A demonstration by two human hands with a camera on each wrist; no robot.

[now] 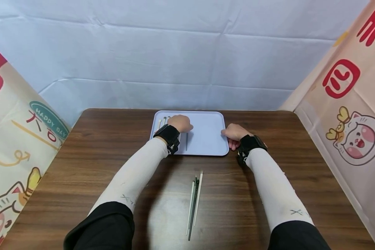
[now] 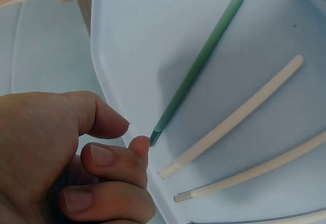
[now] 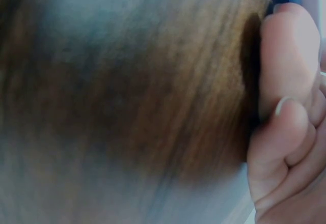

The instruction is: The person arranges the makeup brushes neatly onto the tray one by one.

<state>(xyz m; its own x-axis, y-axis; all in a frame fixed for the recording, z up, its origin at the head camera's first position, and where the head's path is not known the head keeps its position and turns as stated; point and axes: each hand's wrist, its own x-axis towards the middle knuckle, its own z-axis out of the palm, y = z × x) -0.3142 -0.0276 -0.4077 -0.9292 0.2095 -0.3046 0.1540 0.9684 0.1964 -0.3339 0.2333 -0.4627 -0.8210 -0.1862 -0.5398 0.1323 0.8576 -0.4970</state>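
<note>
The left hand is over the left part of a pale blue-white rectangular tray with rounded corners; its thumb stands apart from its loosely bent fingers, and nothing is pinched. A slim green rod-shaped stick lies in the tray, its near end right by a left fingertip; contact there cannot be confirmed. The right hand pinches the tray's right rim, remaining fingers curled at the outer side.

Beside the green stick, and apart from it, lie two slim beige sticks; a further pale stick shows partly at the edge of the left wrist view. The tray rests on the far part of a brown wood-grain worktop. Nearer the person, between the forearms, a narrow group of dark green and pale sticks lies lengthwise. Black wrist straps and white sleeves cover the wrists and forearms. A creased white-blue sheet hangs behind.
</note>
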